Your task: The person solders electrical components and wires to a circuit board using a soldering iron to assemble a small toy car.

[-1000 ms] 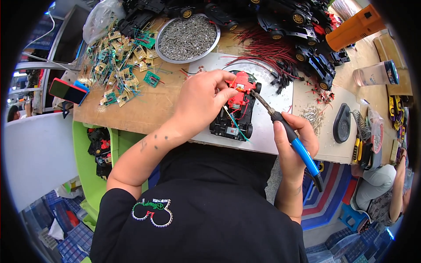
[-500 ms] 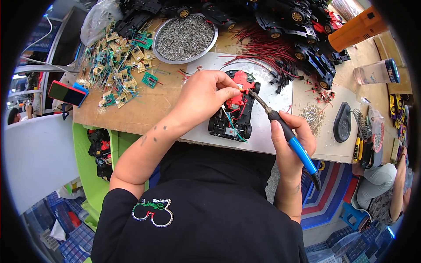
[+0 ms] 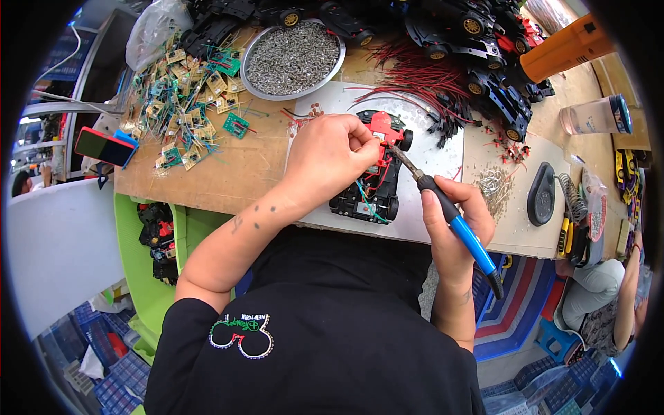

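Observation:
A toy car chassis (image 3: pixel 365 203), black with a red part in the middle and loose red and green wires, lies on a white board (image 3: pixel 422 207) in front of me. My left hand (image 3: pixel 332 155) reaches over its left side, thumb and forefinger pinched at the red part; what they hold is too small to make out. In my right hand (image 3: pixel 460 221) is a soldering iron (image 3: pixel 470 242) with a blue and black handle, gripped like a pen. Its metal tip meets the red part close beside my left fingertips.
Small circuit boards with wires (image 3: pixel 187 104) are heaped at the left. Behind them stands a metal bowl (image 3: pixel 252 79) of small metal parts. Red wires (image 3: pixel 422 72) and black car bodies (image 3: pixel 498 104) lie at the back right. A clear cup (image 3: pixel 588 116) stands farther right, above a seated person (image 3: pixel 602 304).
The soldering iron has shifted slightly left and up, bringing its tip closer to my left fingertips. My left hand has turned a little, its fingers more curled.

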`<state>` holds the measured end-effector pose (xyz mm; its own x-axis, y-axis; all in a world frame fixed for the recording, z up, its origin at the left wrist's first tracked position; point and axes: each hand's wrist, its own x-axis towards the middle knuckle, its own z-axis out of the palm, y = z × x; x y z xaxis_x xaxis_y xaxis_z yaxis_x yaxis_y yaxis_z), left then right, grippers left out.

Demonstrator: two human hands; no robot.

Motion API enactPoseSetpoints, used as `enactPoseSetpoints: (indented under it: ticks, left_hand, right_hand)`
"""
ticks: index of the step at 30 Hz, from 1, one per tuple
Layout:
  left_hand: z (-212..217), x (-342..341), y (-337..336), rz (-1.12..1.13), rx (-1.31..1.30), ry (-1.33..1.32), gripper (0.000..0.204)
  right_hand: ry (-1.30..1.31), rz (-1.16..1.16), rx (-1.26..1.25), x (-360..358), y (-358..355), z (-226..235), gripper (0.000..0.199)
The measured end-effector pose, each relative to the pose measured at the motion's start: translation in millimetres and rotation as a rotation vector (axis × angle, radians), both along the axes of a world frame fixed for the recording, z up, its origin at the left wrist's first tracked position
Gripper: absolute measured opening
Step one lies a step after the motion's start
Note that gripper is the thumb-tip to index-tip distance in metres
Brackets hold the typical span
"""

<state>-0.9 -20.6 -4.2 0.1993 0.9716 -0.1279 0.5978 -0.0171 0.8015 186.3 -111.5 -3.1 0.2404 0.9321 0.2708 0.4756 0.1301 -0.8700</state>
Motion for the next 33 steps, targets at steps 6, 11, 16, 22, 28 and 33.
enactPoseSetpoints:
  ticks: [6, 11, 16, 22, 28, 33]
  left_hand:
    - [-1, 0, -1, 0.015, 0.021, 0.004, 0.018]
    - [-2, 2, 0, 0.013, 0.044, 0.005, 0.018]
    - [0, 2, -1, 0.020, 0.019, 0.025, 0.017]
    - [1, 2, 1, 0.008, 0.000, 0.049, 0.018]
    - [0, 1, 1, 0.012, -0.006, 0.050, 0.019]
    - [0, -11, 2, -0.050, 0.005, -0.037, 0.016]
  right_hand:
    - [-0.006, 0.006, -0.001, -2, 1, -2, 0.021]
    - [-0.006, 0.027, -0.030, -3, 2, -2, 0.021]
    - [0.048, 0.004, 0.034, 2, 0, -2, 0.021]
    - [0.010, 0.010, 0.006, 4, -6, 1, 0.022]
    - [-0.028, 0.018, 0.055, 6, -13, 4, 0.023]
    - [-0.034, 0.028, 0.086, 8, -24, 10, 0.023]
